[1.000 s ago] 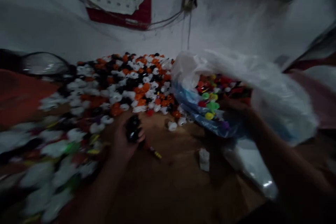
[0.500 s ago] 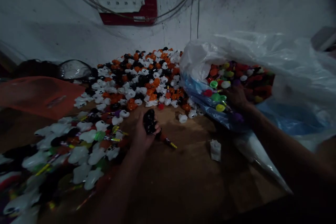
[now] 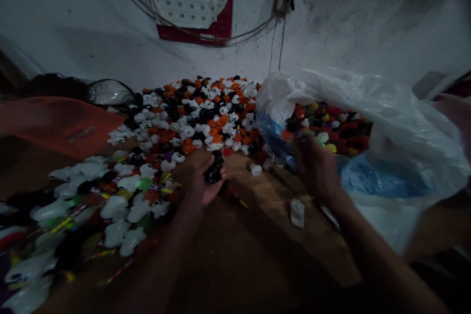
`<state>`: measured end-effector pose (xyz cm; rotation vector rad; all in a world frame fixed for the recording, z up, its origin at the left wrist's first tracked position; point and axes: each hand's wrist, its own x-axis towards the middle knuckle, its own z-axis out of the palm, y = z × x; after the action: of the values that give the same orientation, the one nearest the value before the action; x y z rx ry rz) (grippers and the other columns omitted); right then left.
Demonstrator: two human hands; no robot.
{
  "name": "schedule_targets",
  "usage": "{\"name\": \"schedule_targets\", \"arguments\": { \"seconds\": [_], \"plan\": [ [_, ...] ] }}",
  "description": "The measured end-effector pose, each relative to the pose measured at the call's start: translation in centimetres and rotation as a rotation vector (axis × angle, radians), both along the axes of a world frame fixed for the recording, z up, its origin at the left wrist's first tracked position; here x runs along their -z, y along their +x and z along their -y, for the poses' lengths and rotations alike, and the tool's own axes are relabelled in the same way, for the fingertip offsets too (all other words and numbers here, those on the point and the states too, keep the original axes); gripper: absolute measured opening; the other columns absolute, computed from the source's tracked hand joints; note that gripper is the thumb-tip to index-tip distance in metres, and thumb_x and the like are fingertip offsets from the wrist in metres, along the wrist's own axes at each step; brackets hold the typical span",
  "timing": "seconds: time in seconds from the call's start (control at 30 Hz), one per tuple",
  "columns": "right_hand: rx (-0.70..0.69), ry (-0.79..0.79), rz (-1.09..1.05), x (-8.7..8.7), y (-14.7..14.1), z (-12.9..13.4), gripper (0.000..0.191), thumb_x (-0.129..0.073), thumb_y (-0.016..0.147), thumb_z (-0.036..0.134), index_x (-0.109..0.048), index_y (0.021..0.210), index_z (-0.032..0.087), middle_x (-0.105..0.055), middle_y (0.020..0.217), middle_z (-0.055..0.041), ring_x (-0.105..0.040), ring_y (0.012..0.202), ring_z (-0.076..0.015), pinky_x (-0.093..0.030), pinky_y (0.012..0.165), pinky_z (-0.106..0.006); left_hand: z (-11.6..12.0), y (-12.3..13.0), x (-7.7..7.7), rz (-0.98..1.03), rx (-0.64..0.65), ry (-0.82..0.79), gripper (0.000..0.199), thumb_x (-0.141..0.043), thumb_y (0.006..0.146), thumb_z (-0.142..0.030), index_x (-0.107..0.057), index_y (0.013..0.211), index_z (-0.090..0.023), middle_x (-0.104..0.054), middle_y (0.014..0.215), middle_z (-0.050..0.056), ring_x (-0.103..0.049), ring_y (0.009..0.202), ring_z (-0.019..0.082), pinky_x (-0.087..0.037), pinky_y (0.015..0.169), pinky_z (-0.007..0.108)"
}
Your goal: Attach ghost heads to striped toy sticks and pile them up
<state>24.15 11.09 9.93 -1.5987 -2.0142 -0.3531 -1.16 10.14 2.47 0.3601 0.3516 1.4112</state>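
Observation:
My left hand (image 3: 206,189) is closed around a glossy black plastic figure (image 3: 215,168) and holds it above the wooden table (image 3: 228,245). My right hand (image 3: 318,169), blurred by motion, is at the front left edge of a clear plastic bag (image 3: 401,108). Its fingers pinch a small orange and dark piece (image 3: 287,134), whose exact kind is too smeared to tell. Inside the bag lie many small coloured pieces (image 3: 331,127), red, green, yellow and white. A dark piece with a yellow tip (image 3: 243,203) rests on the table beside my left hand.
A heap of white, black and orange figures (image 3: 198,113) lies against the wall. More figures joined with coloured sticks (image 3: 117,206) spread over the left side. An orange plastic bag (image 3: 59,125) lies behind them. A crumpled white packet (image 3: 297,213) sits front right of centre.
My right hand has come out of the bag's opening, moving left and toward me, with a small piece in its fingers. My left hand still holds the black figure. The camera view has tilted upward.

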Motion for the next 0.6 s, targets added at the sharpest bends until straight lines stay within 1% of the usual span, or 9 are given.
{"name": "schedule_targets", "arguments": {
  "seconds": [0.03, 0.07, 0.1, 0.17, 0.27, 0.37, 0.47, 0.53, 0.6],
  "plan": [
    [-0.135, -0.047, -0.05, 1.5, -1.5, 0.6, 0.032, -0.038, 0.092, 0.033, -0.047, 0.117, 0.016, -0.063, 0.096, -0.0083, -0.056, 0.074, -0.015, -0.038, 0.064, -0.026, 0.0, -0.2, -0.1, 0.011, -0.001, 0.015, 0.02, -0.057, 0.08, -0.015, -0.058, 0.1, -0.01, -0.057, 0.084, 0.005, -0.048, 0.059, 0.007, -0.043, 0.049, 0.018],
    [-0.189, -0.108, -0.043, 3.2, -2.7, 1.0, 0.035, -0.039, 0.092, 0.035, -0.045, 0.12, 0.015, -0.063, 0.096, -0.0083, -0.056, 0.074, -0.016, -0.039, 0.066, -0.027, 0.0, -0.4, -0.2, 0.017, -0.009, 0.021, 0.018, -0.057, 0.08, -0.014, -0.058, 0.097, -0.011, -0.057, 0.084, 0.005, -0.048, 0.058, 0.007, -0.042, 0.047, 0.017],
    [-0.202, -0.17, 0.005, 4.9, -3.7, 1.3, 0.034, -0.037, 0.092, 0.033, -0.046, 0.12, 0.016, -0.063, 0.094, -0.0079, -0.056, 0.074, -0.0173, -0.039, 0.066, -0.028, 0.0, -0.5, -0.2, 0.018, -0.016, 0.017, 0.016, -0.057, 0.079, -0.014, -0.058, 0.095, -0.012, -0.057, 0.082, 0.004, -0.047, 0.057, 0.006, -0.041, 0.046, 0.016],
    [-0.197, -0.281, 0.165, 8.0, -4.7, 1.5, 0.036, -0.038, 0.091, 0.03, -0.046, 0.125, 0.02, -0.061, 0.105, -0.0098, -0.055, 0.086, -0.0213, -0.039, 0.076, -0.033, 0.0, -0.7, -0.4, -0.002, -0.035, -0.019, 0.011, -0.057, 0.08, -0.015, -0.056, 0.091, -0.014, -0.059, 0.082, 0.003, -0.048, 0.054, 0.006, -0.04, 0.043, 0.016],
    [-0.124, -0.319, 0.347, 10.4, -4.7, 1.5, 0.041, -0.041, 0.091, 0.031, -0.043, 0.131, 0.026, -0.051, 0.122, -0.0137, -0.047, 0.103, -0.0284, -0.036, 0.084, -0.041, 0.0, -0.5, -0.5, -0.104, -0.057, -0.101, 0.005, -0.054, 0.082, -0.02, -0.049, 0.084, -0.017, -0.063, 0.09, 0.005, -0.052, 0.052, 0.008, -0.037, 0.038, 0.017],
    [-0.086, -0.291, 0.405, 10.5, -4.6, 1.4, 0.042, -0.042, 0.09, 0.027, -0.044, 0.132, 0.03, -0.046, 0.127, -0.0141, -0.042, 0.107, -0.0314, -0.034, 0.084, -0.045, 0.1, 0.0, -0.7, -0.256, -0.086, -0.131, 0.013, -0.051, 0.083, -0.026, -0.043, 0.079, -0.018, -0.065, 0.092, 0.006, -0.049, 0.042, 0.008, -0.03, 0.033, 0.018],
    [-0.152, -0.27, 0.43, 9.5, -4.9, 0.9, 0.033, -0.042, 0.09, 0.024, -0.055, 0.12, 0.026, -0.047, 0.126, -0.0136, -0.04, 0.109, -0.0312, -0.032, 0.087, -0.046, 0.2, 0.4, -0.8, -0.386, -0.112, -0.124, 0.016, -0.048, 0.083, -0.034, -0.046, 0.087, -0.019, -0.065, 0.083, 0.005, -0.046, 0.034, 0.009, -0.027, 0.03, 0.019],
    [-0.248, -0.256, 0.428, 8.6, -5.1, 0.4, 0.027, -0.038, 0.092, 0.021, -0.06, 0.107, 0.019, -0.054, 0.114, -0.0126, -0.042, 0.107, -0.0278, -0.029, 0.094, -0.045, 0.2, 0.5, -0.7, -0.458, -0.117, -0.091, 0.025, -0.046, 0.082, -0.039, -0.05, 0.096, -0.019, -0.064, 0.081, 0.005, -0.047, 0.034, 0.01, -0.027, 0.029, 0.02],
    [-0.314, -0.234, 0.404, 7.6, -5.1, 0.2, 0.027, -0.033, 0.093, 0.017, -0.06, 0.096, 0.015, -0.059, 0.098, -0.0103, -0.047, 0.1, -0.0242, -0.024, 0.099, -0.045, 0.2, 0.6, -0.4, -0.52, -0.11, -0.073, 0.031, -0.046, 0.081, -0.045, -0.052, 0.095, -0.017, -0.064, 0.075, 0.005, -0.048, 0.034, 0.011, -0.026, 0.029, 0.021]
  ]
}}
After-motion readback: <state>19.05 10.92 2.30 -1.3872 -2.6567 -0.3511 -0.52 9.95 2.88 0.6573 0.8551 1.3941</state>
